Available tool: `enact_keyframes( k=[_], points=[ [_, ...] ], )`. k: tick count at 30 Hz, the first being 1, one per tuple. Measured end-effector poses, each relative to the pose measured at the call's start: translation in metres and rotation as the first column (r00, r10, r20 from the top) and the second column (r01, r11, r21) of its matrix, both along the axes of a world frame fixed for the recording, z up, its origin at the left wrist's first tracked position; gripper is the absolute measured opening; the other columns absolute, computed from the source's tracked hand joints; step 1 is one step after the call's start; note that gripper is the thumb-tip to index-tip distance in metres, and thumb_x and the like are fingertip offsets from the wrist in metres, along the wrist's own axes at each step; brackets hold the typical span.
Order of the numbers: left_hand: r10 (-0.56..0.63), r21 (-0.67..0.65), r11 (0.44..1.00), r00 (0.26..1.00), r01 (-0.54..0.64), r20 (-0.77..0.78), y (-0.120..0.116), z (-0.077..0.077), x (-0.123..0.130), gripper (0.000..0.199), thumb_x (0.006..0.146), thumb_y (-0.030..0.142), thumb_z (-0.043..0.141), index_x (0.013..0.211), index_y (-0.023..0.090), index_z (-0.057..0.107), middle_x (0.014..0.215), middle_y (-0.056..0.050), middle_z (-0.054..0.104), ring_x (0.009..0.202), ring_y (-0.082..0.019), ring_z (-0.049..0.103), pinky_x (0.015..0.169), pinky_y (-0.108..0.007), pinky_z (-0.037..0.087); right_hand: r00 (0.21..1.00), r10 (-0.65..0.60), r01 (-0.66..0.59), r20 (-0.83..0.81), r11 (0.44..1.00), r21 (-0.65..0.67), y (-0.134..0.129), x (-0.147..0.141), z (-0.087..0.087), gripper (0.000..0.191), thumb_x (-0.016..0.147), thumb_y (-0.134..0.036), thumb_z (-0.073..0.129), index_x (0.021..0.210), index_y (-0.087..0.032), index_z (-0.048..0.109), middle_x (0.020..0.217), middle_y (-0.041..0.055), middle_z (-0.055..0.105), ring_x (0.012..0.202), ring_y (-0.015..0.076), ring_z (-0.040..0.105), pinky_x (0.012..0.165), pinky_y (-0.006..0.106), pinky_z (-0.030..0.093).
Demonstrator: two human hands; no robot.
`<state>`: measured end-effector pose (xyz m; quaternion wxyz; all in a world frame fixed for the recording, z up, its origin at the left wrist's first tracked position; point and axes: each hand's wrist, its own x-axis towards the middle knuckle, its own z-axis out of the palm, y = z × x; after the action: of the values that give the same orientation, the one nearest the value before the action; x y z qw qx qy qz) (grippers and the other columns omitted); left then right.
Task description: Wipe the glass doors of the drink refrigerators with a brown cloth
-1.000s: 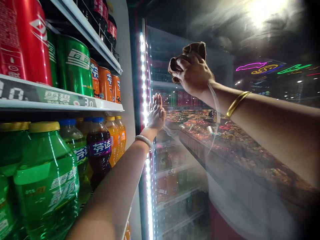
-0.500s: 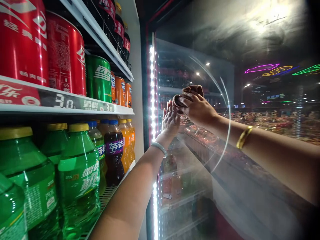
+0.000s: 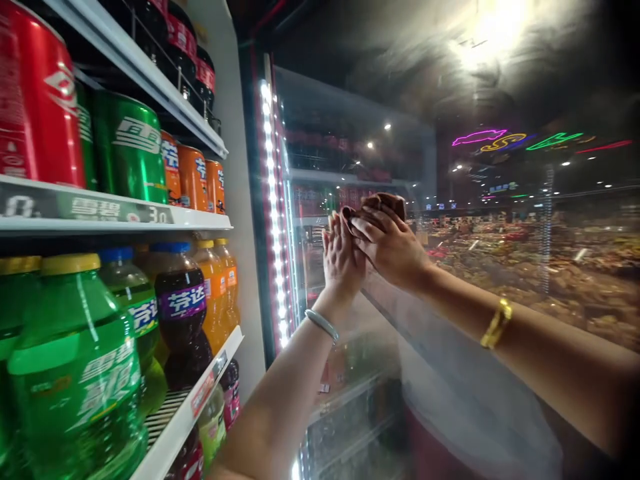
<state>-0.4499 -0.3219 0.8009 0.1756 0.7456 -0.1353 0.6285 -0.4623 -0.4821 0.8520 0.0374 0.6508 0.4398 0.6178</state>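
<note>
A folded brown cloth (image 3: 384, 200) is pressed against the glass door (image 3: 450, 373) under my right hand (image 3: 387, 243), whose fingers lie over it. A gold bracelet (image 3: 497, 323) circles my right wrist. My left hand (image 3: 343, 257) rests beside it on the left, fingers stretched upward with the palm flat toward the glass. A pale bangle (image 3: 323, 325) is on my left wrist. The two hands touch or nearly touch; I cannot tell exactly.
Left of my arms, cooler shelves (image 3: 195, 217) hold green cans (image 3: 130, 147), orange cans (image 3: 193, 177), and several bottles, including a large green bottle (image 3: 75, 360) and a dark purple one (image 3: 180, 307). A lit LED strip (image 3: 274, 220) runs down the door's edge.
The view has turned right, so the shelves slide left in the picture. Both hands stay together at the glass, the right one still on the cloth, and appear slightly lower.
</note>
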Motion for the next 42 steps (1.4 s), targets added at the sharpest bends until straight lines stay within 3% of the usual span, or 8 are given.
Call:
enact_keyframes(
  k=[4, 11, 19, 23, 28, 32, 37, 42],
  points=[
    [0.028, -0.050, 0.998, 0.998, -0.031, -0.055, 0.015, 0.033, -0.001, 0.067, 0.102, 0.023, 0.037, 0.168, 0.019, 0.024, 0.177, -0.006, 0.022, 0.165, -0.022, 0.011, 0.138, -0.048, 0.005, 0.999, -0.030, 0.034, -0.045, 0.994, 0.102, 0.031, 0.000, 0.017, 0.055, 0.104, -0.026, 0.044, 0.158, -0.035, 0.048, 0.161, -0.0024, 0.052, 0.151, 0.0350, 0.043, 0.132, 0.058, 0.034],
    [-0.058, 0.071, 0.996, 0.998, 0.056, 0.014, -0.040, -0.024, -0.007, 0.071, 0.106, 0.030, 0.036, 0.171, 0.025, 0.009, 0.177, -0.006, 0.021, 0.165, -0.024, 0.013, 0.137, -0.053, 0.010, 0.995, -0.098, 0.099, -0.032, 0.994, 0.038, -0.041, -0.008, -0.036, 0.056, 0.104, -0.026, 0.045, 0.159, -0.036, 0.046, 0.158, -0.0030, 0.055, 0.150, 0.0290, 0.044, 0.131, 0.049, 0.037],
    [-0.052, 0.052, 0.997, 0.998, 0.054, -0.039, -0.057, 0.072, -0.016, 0.066, 0.105, 0.025, 0.037, 0.169, 0.024, 0.022, 0.178, -0.001, 0.017, 0.166, -0.021, 0.007, 0.138, -0.046, -0.001, 0.996, -0.084, 0.082, -0.006, 0.962, 0.260, -0.039, -0.010, 0.032, 0.054, 0.106, -0.029, 0.043, 0.160, -0.035, 0.045, 0.160, -0.0023, 0.053, 0.151, 0.0337, 0.041, 0.131, 0.057, 0.034],
    [-0.063, 0.013, 0.998, 0.998, 0.063, 0.006, -0.055, 0.029, -0.010, 0.065, 0.106, 0.026, 0.035, 0.169, 0.020, 0.020, 0.177, -0.008, 0.019, 0.165, -0.023, 0.013, 0.137, -0.051, 0.007, 0.997, -0.073, 0.067, 0.014, 0.966, 0.251, -0.037, -0.009, -0.003, 0.051, 0.105, -0.024, 0.048, 0.155, -0.031, 0.052, 0.157, -0.0014, 0.056, 0.148, 0.0309, 0.044, 0.130, 0.053, 0.037],
    [-0.074, 0.202, 0.978, 0.995, 0.060, 0.065, -0.120, -0.034, -0.020, 0.071, 0.106, 0.029, 0.038, 0.170, 0.013, 0.010, 0.174, -0.017, 0.027, 0.165, -0.025, 0.015, 0.136, -0.052, 0.017, 0.983, -0.108, 0.079, 0.151, 0.980, 0.183, -0.122, -0.022, -0.060, 0.050, 0.097, -0.022, 0.066, 0.147, -0.027, 0.060, 0.143, 0.0041, 0.067, 0.141, 0.0270, 0.052, 0.122, 0.046, 0.044],
    [-0.089, 0.250, 0.966, 0.991, 0.062, 0.096, -0.169, 0.019, -0.024, 0.068, 0.107, 0.029, 0.035, 0.168, 0.007, 0.015, 0.176, -0.016, 0.023, 0.165, -0.023, 0.014, 0.137, -0.048, 0.012, 0.957, -0.172, 0.110, 0.233, 0.959, 0.259, -0.167, -0.021, -0.019, 0.028, 0.099, -0.027, 0.065, 0.126, -0.025, 0.073, 0.143, 0.0062, 0.066, 0.140, 0.0292, 0.053, 0.121, 0.048, 0.044],
    [-0.063, 0.142, 0.988, 0.997, 0.056, 0.043, -0.154, 0.084, -0.022, 0.064, 0.106, 0.021, 0.036, 0.168, 0.018, 0.021, 0.177, -0.007, 0.021, 0.166, -0.019, 0.009, 0.137, -0.048, 0.004, 0.981, -0.128, 0.061, 0.142, 0.913, 0.403, -0.128, -0.016, 0.038, 0.027, 0.101, -0.028, 0.058, 0.122, -0.027, 0.076, 0.153, 0.0056, 0.058, 0.145, 0.0336, 0.046, 0.123, 0.059, 0.039],
    [-0.022, 0.147, 0.989, 0.999, 0.018, 0.027, -0.144, 0.002, -0.025, 0.066, 0.107, 0.025, 0.036, 0.169, 0.012, 0.016, 0.175, -0.016, 0.023, 0.165, -0.025, 0.013, 0.135, -0.055, 0.017, 0.990, -0.095, 0.063, 0.100, 0.956, 0.285, -0.129, -0.022, -0.029, 0.040, 0.099, -0.021, 0.062, 0.138, -0.029, 0.067, 0.149, 0.0015, 0.063, 0.143, 0.0271, 0.050, 0.123, 0.049, 0.044]
  ],
)
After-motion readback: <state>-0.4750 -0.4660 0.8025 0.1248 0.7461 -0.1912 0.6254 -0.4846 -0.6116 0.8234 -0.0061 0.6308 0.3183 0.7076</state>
